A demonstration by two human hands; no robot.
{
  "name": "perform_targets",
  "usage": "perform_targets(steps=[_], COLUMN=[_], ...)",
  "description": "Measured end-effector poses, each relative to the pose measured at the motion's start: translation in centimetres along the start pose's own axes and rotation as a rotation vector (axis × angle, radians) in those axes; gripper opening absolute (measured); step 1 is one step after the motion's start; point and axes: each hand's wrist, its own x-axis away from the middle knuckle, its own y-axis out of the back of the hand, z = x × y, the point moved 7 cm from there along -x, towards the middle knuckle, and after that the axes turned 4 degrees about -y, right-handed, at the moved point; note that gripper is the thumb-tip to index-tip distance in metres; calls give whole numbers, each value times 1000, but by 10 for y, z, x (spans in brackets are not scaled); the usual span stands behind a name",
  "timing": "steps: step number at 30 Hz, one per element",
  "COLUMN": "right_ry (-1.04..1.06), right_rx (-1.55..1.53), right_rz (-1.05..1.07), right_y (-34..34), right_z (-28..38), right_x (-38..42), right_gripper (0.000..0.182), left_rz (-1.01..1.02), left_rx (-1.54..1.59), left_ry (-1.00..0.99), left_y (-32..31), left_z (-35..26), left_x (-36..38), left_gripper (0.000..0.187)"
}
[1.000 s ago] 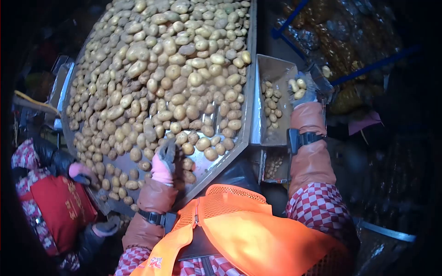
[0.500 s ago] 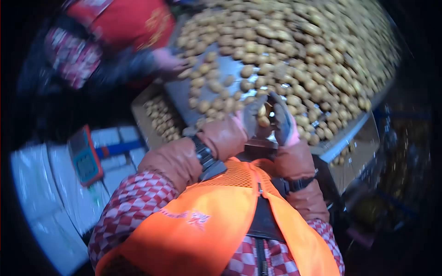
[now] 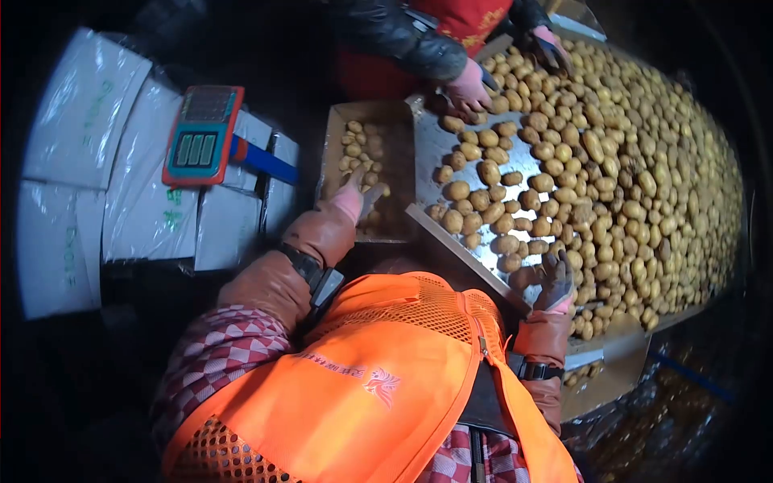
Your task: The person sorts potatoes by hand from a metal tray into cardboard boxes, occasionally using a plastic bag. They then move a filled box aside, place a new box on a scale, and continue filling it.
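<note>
My left hand (image 3: 359,198), in a pink glove with grey fingers, reaches down into a cardboard box (image 3: 332,153). Its fingers and thumb are spread over the small potatoes (image 3: 355,141) there. Along the near edge of the metal sorting table (image 3: 435,165), my right hand (image 3: 557,283) is cupped with the fingers apart and pointing up. A shaded potato (image 3: 527,277) lies just left of those fingers, and the big heap of potatoes (image 3: 636,209) begins right beside them.
Across the table a person in a red apron (image 3: 475,18) has one gloved hand (image 3: 469,87) at the potatoes and another (image 3: 551,48) further right. At left, a red and blue scale (image 3: 198,137) rests by white wrapped boxes (image 3: 84,109). Another cardboard box (image 3: 612,372) sits below the table's right edge.
My hands were together over the table around potatoes; now they are apart, the left over the cardboard box. The view has swung left, and the other person's hand is over the table potatoes.
</note>
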Motion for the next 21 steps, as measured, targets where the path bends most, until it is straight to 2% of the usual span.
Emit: perform_targets(steps=[2,4,5,6,7,8,10,13,16,17,20,21], right_ry=[35,-119,-111,-100,-150,-60,-158,-103,740,-46,551,212], right_rx=[-24,-30,-28,-33,-82,-53,-71,144,1072,498,1239,967], right_rz=[21,69,152,234,208,221,188,98,303,166,372,366], right_y=[5,-4,-7,-12,-16,-13,10,28,6,24,-16,0], right_z=[-12,-8,-5,-2,1,-2,-25,-38,9,-15,26,-4], right_x=[-19,-24,-27,-29,-29,-35,-47,-59,-36,-52,-33,-52], right_gripper=[54,54,54,54,53,49,35,39,27,26,28,31], left_rz=[-175,-66,-114,-102,-90,-4,-48,-57,-71,-71,-62,-57], left_rx=[45,156,413,429,444,221,355,159,77,59,32,24], left_ry=[46,70,156,185,214,209,229,439,507,516,526,524], left_y=[4,-15,-53,-64,-62,-64,-59,-56,-64,-66,-67,-65], left_z=[27,50,102,111,98,81,49,42,64,75,109,120], left_x=[14,30,22,24,33,45,65,75,68,65,50,44], left_gripper=[61,41,35,32,30,31,31,33,35,36,38,39])
